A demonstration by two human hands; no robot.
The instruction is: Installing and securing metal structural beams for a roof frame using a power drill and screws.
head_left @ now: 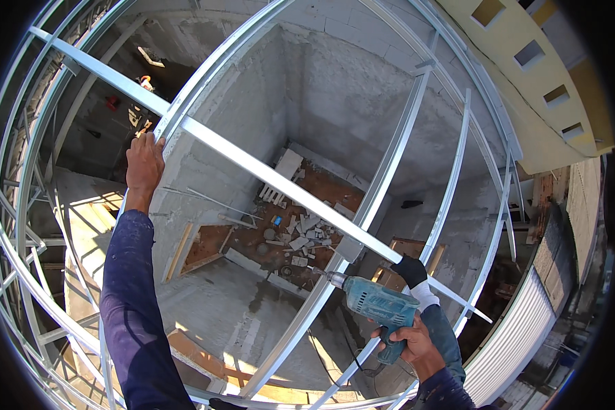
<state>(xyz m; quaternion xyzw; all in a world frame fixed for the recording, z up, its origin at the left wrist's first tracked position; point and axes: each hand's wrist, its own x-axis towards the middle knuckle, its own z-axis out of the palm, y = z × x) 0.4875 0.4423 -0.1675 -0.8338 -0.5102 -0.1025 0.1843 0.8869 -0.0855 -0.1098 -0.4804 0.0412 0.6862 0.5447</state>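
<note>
My left hand (145, 164) is closed over a curved galvanized steel rail (208, 65) at the upper left, near where a straight crossbar (253, 174) meets it. My right hand (417, 345) grips a teal power drill (377, 301) by its handle at the lower right. The drill's bit points left, just in front of a long steel channel (393, 159) below its joint with the crossbar; whether it touches cannot be told. A co-worker's dark-gloved hand (410, 272) with a white cuff rests on the crossbar right behind the drill, the sleeve partly hidden by my arm and drill.
Far below the frame, broken rubble (306, 232) and planks lie on a floor between concrete walls (348, 102). More curved rails (20, 205) fill the left. A yellow wall (533, 82) with square openings and a corrugated roof (519, 342) are at the right. A cable hangs under the drill.
</note>
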